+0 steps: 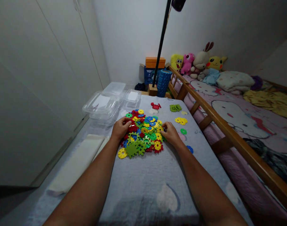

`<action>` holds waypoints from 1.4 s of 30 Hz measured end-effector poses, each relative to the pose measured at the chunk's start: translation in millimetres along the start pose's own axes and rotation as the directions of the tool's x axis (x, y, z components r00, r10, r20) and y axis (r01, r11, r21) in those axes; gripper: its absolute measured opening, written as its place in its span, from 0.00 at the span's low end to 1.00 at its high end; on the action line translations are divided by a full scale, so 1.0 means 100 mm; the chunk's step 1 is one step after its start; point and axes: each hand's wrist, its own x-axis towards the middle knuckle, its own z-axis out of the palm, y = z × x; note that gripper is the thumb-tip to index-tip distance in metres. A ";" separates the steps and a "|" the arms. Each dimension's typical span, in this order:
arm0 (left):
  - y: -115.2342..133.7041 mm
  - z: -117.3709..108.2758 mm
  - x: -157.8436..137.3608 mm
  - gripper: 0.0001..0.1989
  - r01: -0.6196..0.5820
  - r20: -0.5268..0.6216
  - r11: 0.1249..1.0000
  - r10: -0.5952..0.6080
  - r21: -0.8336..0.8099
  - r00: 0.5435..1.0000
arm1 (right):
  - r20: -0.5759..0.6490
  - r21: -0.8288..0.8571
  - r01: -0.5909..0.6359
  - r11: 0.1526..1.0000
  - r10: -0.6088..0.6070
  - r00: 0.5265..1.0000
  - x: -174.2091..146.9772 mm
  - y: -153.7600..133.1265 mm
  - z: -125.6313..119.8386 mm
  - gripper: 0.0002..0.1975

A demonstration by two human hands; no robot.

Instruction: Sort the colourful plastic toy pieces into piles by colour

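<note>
A heap of plastic interlocking building pieces (pixel 143 130) in red, yellow, green and blue lies on the cloth-covered table. Some are round and notched like flowers, others square with toothed edges. At the heap's left side, my left hand (pixel 120 128) has its fingertips pinched together beside red pieces; what they hold, if anything, is hidden. My right hand (pixel 170 132) reaches in from the right with curled fingers touching the edge near yellow flower pieces (pixel 159 129); I cannot make out what is in them. A green square piece (pixel 132 149) lies at the front.
To the right lie small sorted groups: red pieces (pixel 156 106), green squares (pixel 175 108), yellow flowers (pixel 181 121), a green round (pixel 183 131) and blue (pixel 189 149). Clear plastic boxes (pixel 102 105) stand back left, near a folded cream cloth (pixel 77 160). A wooden bed rail (pixel 204 110) borders the right.
</note>
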 end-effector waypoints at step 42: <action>-0.06 -0.06 -0.04 0.20 0.002 0.039 0.997 -0.005 0.079 0.999 | -0.111 -0.232 -0.238 0.943 0.218 0.970 -0.19 0.87 -0.85 0.12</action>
